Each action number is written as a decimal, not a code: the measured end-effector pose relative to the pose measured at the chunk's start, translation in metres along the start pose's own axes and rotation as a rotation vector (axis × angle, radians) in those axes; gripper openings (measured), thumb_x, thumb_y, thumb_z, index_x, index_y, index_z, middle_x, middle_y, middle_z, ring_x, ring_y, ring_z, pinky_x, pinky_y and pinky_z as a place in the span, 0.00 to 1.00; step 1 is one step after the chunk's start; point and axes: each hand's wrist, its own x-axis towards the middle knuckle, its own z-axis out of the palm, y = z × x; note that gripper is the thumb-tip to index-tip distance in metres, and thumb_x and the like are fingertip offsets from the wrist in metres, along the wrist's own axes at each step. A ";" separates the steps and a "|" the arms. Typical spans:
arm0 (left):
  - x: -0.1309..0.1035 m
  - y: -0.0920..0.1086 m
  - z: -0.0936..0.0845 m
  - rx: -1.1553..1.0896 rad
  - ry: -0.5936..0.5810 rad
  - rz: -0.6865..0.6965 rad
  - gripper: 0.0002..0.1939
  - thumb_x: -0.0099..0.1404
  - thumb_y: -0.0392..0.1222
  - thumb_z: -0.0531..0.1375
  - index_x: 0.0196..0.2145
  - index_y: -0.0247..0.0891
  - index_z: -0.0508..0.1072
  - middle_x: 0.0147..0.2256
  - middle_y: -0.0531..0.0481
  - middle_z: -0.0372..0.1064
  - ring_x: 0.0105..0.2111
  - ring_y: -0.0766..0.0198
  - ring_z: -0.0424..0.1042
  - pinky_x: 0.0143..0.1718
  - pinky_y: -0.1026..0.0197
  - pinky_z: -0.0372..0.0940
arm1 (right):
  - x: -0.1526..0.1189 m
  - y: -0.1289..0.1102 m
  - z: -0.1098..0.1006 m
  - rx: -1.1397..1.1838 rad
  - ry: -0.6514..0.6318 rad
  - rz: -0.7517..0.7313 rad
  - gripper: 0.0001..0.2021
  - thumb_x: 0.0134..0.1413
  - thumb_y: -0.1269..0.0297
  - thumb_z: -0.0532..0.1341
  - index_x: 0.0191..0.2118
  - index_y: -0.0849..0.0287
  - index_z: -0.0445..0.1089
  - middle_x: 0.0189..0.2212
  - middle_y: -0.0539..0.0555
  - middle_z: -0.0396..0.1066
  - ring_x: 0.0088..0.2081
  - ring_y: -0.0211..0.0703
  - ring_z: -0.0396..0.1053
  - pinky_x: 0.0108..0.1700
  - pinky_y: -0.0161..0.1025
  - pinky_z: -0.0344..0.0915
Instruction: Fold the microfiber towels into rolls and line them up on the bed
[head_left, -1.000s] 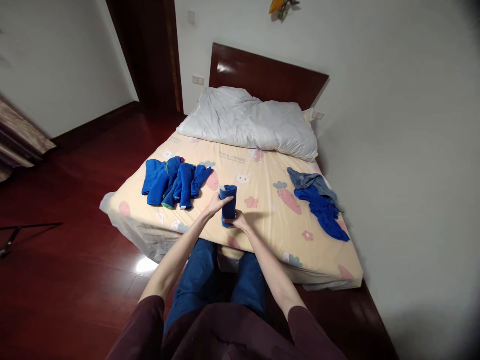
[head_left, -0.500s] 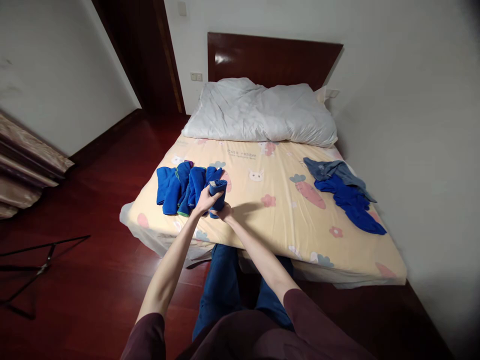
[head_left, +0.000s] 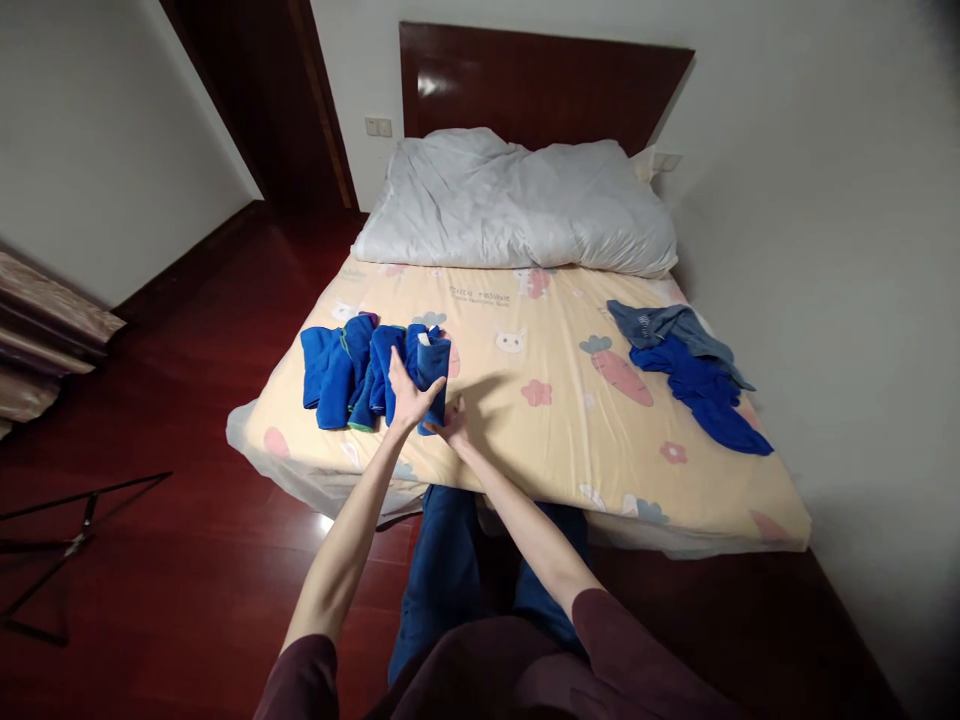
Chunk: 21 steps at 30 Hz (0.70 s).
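Observation:
A rolled or folded darker blue cloth (head_left: 433,368) stands out at the right end of a row of folded blue garments (head_left: 336,375) on the bed's left side. My left hand (head_left: 409,400) lies against its left side, fingers spread, thumb reaching across the cloth. At its lower right is my right hand (head_left: 453,424), its fingers partly curled and touching the lower end. On the bed's right side, a crumpled bright blue garment (head_left: 694,390) lies beside a grey-blue one (head_left: 667,328).
The bed's patterned sheet (head_left: 547,440) spreads under the clothes. A grey-white quilt (head_left: 517,205) lies before the dark headboard (head_left: 540,85). Black stand legs (head_left: 90,510) are on the floor at left, near a curtain (head_left: 45,335).
The darker blue cloth has come down onto the row's right end. The fingers of my left hand have opened from around it. The camera view has shifted slightly.

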 end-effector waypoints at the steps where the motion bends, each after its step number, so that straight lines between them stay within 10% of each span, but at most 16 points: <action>1: -0.005 0.000 0.000 0.062 0.018 0.038 0.56 0.60 0.57 0.68 0.74 0.35 0.43 0.74 0.34 0.34 0.74 0.42 0.34 0.73 0.41 0.37 | -0.010 0.008 -0.002 0.001 0.046 0.022 0.48 0.54 0.59 0.72 0.68 0.75 0.44 0.58 0.71 0.69 0.60 0.55 0.65 0.63 0.48 0.63; 5: -0.029 -0.004 0.015 0.289 -0.255 0.302 0.40 0.69 0.52 0.60 0.73 0.39 0.52 0.75 0.40 0.35 0.75 0.44 0.32 0.73 0.39 0.33 | -0.077 0.053 -0.009 -0.018 0.168 0.079 0.48 0.60 0.50 0.64 0.74 0.65 0.37 0.72 0.71 0.50 0.71 0.57 0.52 0.69 0.49 0.57; 10: -0.045 -0.038 0.067 0.505 -0.630 0.367 0.27 0.68 0.40 0.56 0.64 0.39 0.69 0.72 0.40 0.48 0.74 0.41 0.39 0.72 0.34 0.31 | -0.216 0.123 -0.042 0.010 0.143 0.021 0.34 0.64 0.50 0.56 0.72 0.56 0.53 0.70 0.60 0.57 0.69 0.51 0.60 0.70 0.48 0.58; 16: -0.034 -0.102 0.094 0.674 -0.578 0.265 0.29 0.67 0.35 0.52 0.65 0.34 0.69 0.68 0.35 0.58 0.72 0.37 0.46 0.69 0.26 0.32 | -0.364 0.167 -0.098 -0.039 0.137 0.181 0.20 0.63 0.53 0.58 0.58 0.44 0.74 0.58 0.56 0.73 0.61 0.52 0.70 0.66 0.52 0.66; 21: -0.028 -0.111 0.070 0.788 -0.539 0.275 0.30 0.69 0.34 0.47 0.67 0.26 0.64 0.68 0.33 0.58 0.71 0.44 0.49 0.72 0.33 0.35 | -0.378 0.175 -0.111 0.000 0.299 0.123 0.15 0.63 0.59 0.58 0.48 0.51 0.79 0.50 0.57 0.79 0.53 0.51 0.76 0.60 0.52 0.71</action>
